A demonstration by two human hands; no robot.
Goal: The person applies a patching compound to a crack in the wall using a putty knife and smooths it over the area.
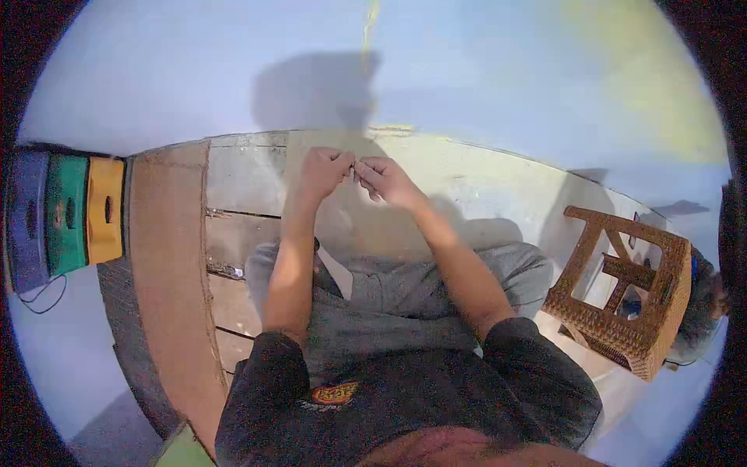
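Both arms reach forward over my crossed legs, and the hands meet at fingertip height in front of the wall. My left hand (327,170) is closed, thumb and finger pinched at a tiny dark thing (353,166), too small to name. From the other side my right hand (386,180) pinches at the same spot with its fingers curled. The fingertips nearly touch, and they hide most of whatever lies between them.
Planks and a pale board (420,156) lie beneath me. Left are a brown strip (167,265) and purple, green and yellow drawers (68,208) with a dark cord (43,303). A brown woven frame (622,288) stands right. The pale wall (482,70) rises ahead.
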